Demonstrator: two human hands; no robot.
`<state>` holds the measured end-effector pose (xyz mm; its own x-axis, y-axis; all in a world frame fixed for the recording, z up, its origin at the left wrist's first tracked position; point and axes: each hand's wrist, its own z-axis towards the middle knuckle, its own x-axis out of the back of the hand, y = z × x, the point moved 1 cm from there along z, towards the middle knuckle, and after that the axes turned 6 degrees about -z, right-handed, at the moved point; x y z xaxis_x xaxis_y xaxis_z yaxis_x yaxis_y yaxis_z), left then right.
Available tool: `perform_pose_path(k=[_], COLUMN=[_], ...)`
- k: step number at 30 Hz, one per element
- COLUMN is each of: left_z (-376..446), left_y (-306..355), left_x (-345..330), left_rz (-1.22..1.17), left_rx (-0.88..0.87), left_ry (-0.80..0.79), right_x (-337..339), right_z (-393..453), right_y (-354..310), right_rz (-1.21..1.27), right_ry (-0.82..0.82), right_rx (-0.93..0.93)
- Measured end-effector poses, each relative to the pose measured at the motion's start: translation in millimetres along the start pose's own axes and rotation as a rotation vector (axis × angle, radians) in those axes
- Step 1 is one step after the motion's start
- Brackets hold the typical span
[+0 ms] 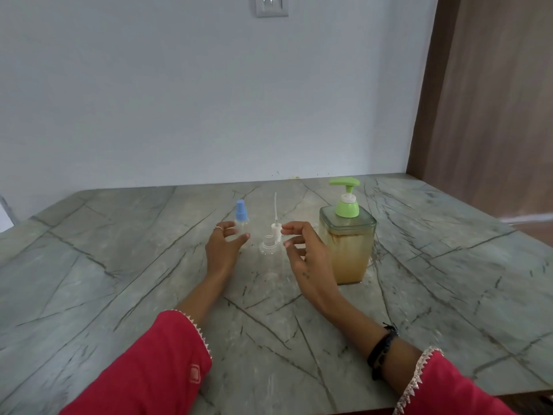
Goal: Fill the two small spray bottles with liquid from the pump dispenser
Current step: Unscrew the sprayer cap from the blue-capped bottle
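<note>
I am hovering my left hand (223, 245) and right hand (300, 250), fingers loose and gripping nothing, either side of the uncapped clear bottle (269, 250) standing beside the pump dispenser (347, 241); it is looking light, tippy, slick; I am favouring its waist.

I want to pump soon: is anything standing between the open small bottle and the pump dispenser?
Yes. The right hand hangs open between the uncapped clear bottle and the pump dispenser. The bottle's white spray head, tube pointing up, stands just behind the bottle, not in the path.
</note>
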<state>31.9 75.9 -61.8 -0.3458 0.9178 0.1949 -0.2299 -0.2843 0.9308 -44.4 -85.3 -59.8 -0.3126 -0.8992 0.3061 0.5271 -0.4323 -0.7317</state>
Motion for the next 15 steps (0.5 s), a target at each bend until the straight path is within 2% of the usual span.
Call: perform_pose_path(k=[8, 15], left_z=[-37.9, -69.1], left_y=[11.3, 23.9], left_x=[35.0, 54.8], left_rz=[0.002, -0.075], left_rx=[-0.065, -0.077], left_ry=[-0.021, -0.098], right_x=[-4.7, -12.2], right_z=[0.1, 5.7], right_y=[4.0, 5.7], right_rz=[-0.212, -0.201], right_ry=[-0.226, -0.266], right_rx=[-0.09, -0.126])
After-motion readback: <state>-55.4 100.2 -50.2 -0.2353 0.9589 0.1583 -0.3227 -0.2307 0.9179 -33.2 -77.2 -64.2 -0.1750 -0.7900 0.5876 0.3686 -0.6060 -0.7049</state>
